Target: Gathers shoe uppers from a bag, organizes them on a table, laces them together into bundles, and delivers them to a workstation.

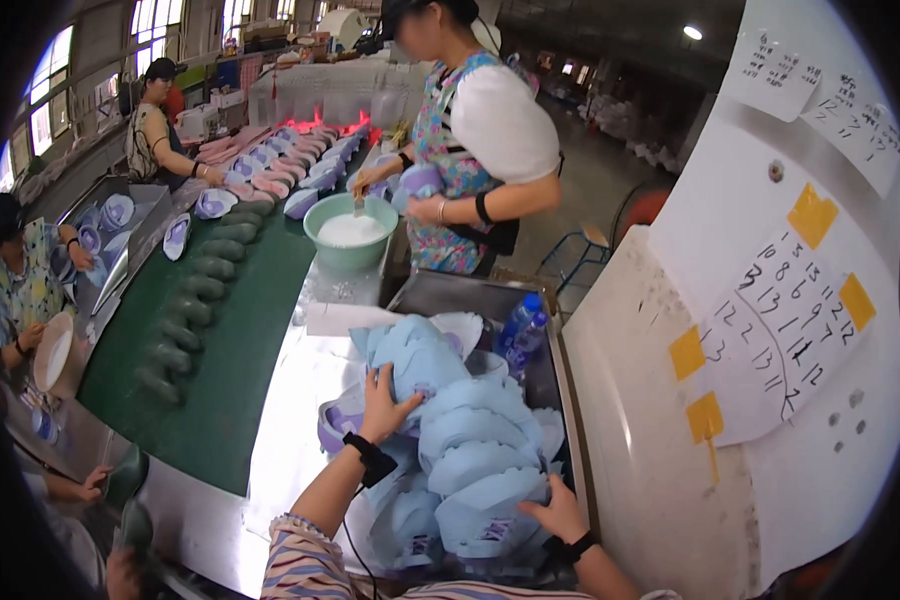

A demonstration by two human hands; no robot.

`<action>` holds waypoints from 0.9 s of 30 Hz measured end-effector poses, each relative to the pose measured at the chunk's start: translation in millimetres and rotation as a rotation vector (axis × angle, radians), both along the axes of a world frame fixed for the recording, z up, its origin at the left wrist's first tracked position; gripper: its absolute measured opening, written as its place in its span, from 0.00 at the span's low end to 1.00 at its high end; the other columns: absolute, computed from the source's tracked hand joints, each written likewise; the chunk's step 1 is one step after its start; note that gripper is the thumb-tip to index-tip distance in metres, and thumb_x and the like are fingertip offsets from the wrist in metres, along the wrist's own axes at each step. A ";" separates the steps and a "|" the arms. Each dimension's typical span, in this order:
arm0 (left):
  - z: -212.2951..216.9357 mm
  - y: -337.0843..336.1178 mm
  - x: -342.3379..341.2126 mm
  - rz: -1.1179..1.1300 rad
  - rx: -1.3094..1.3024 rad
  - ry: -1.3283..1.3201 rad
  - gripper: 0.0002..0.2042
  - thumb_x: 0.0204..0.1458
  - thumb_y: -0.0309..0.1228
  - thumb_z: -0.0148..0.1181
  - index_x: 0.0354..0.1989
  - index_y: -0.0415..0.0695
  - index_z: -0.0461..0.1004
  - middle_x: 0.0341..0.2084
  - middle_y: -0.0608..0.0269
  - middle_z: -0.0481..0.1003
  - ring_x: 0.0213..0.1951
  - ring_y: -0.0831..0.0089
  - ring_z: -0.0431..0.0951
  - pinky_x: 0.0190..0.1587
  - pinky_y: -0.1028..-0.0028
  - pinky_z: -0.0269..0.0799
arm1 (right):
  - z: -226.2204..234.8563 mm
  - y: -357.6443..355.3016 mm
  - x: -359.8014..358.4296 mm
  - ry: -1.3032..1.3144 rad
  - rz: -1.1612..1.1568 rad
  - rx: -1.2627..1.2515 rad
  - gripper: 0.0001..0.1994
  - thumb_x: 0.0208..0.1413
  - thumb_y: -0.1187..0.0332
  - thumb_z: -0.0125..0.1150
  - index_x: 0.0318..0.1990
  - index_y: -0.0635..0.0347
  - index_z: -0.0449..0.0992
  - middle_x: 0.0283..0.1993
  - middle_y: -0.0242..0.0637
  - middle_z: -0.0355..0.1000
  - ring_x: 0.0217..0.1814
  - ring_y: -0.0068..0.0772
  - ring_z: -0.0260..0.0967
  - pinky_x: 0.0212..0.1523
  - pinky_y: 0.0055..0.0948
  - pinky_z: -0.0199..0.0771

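Observation:
A heap of light blue shoe uppers (480, 425), several of them nested in a row with lilac laces, lies on the metal table in front of me. My left hand (381, 405) rests against the pile's left side with its fingers spread, touching an upper near its lilac part. At the near right end, my right hand (560, 515) lies against the edge of the closest upper, thumb and fingers apart. Beside my left hand, a shoe upper with a lilac lining (342, 420) shows partly under the heap. Both wrists wear black bands.
A green conveyor belt (240, 365) carrying dark shoe lasts and shoe uppers runs at left. Ahead, a co-worker (470, 150) holds a brush over a pale green basin (350, 255) of white liquid. Blue bottles (522, 335) stand behind the pile. A white board (660, 330) rises at right.

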State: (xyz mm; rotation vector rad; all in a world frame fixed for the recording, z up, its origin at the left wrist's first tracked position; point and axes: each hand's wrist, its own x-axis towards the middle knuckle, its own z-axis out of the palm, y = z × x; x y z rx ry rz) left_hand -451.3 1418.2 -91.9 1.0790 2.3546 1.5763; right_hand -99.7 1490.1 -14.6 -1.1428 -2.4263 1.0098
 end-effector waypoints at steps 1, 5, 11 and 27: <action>7.9 -2.7 0.0 0.014 -0.037 0.013 0.37 0.36 0.40 0.66 0.56 0.44 0.55 0.53 0.40 0.54 0.54 0.47 0.57 0.57 0.61 0.53 | -1.9 3.2 1.4 0.016 -0.012 0.004 0.29 0.33 0.53 0.69 0.37 0.64 0.65 0.34 0.51 0.69 0.38 0.52 0.67 0.38 0.38 0.66; 25.1 -7.0 -3.8 0.010 -0.086 0.037 0.40 0.35 0.42 0.67 0.56 0.41 0.54 0.53 0.37 0.54 0.54 0.45 0.56 0.56 0.59 0.54 | 2.5 0.8 16.6 0.096 -0.024 -0.113 0.32 0.35 0.56 0.69 0.46 0.64 0.63 0.40 0.50 0.70 0.42 0.52 0.68 0.41 0.35 0.67; 6.7 -14.3 12.3 0.171 -0.208 0.104 0.43 0.33 0.43 0.68 0.54 0.31 0.53 0.50 0.40 0.55 0.51 0.47 0.59 0.54 0.61 0.56 | 4.4 -8.4 28.8 -0.079 -0.021 -0.174 0.36 0.38 0.50 0.66 0.50 0.64 0.59 0.44 0.52 0.69 0.47 0.52 0.66 0.45 0.37 0.65; 20.5 -40.9 -37.5 -0.147 0.308 -0.887 0.25 0.44 0.29 0.62 0.48 0.27 0.62 0.41 0.51 0.71 0.40 0.68 0.73 0.45 0.72 0.68 | 13.1 -0.1 19.7 -0.004 0.018 -0.220 0.31 0.38 0.58 0.67 0.46 0.65 0.59 0.39 0.53 0.70 0.43 0.54 0.68 0.40 0.38 0.67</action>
